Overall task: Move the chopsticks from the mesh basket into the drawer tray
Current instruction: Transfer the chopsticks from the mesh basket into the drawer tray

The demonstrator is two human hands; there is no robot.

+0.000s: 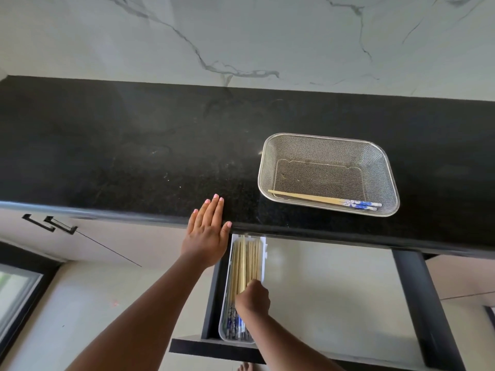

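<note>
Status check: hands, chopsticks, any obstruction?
Left hand flat on counter edge. Right hand setting chopsticks into drawer tray. One pair left in mesh basket. Nothing in the way.

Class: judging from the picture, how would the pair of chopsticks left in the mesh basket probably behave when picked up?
The pair of pale wooden chopsticks with blue-patterned ends look thin and straight, so probably stiff and light. Lying loose in the steel mesh basket, they may roll or separate if pinched unevenly.

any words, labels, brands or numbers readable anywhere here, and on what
None: no readable text in this view.
The blue-and-white ends of the wooden chopsticks in the silver mesh basket carry a pattern, not letters.
The clear plastic drawer tray and black stone countertop show no label.
</note>
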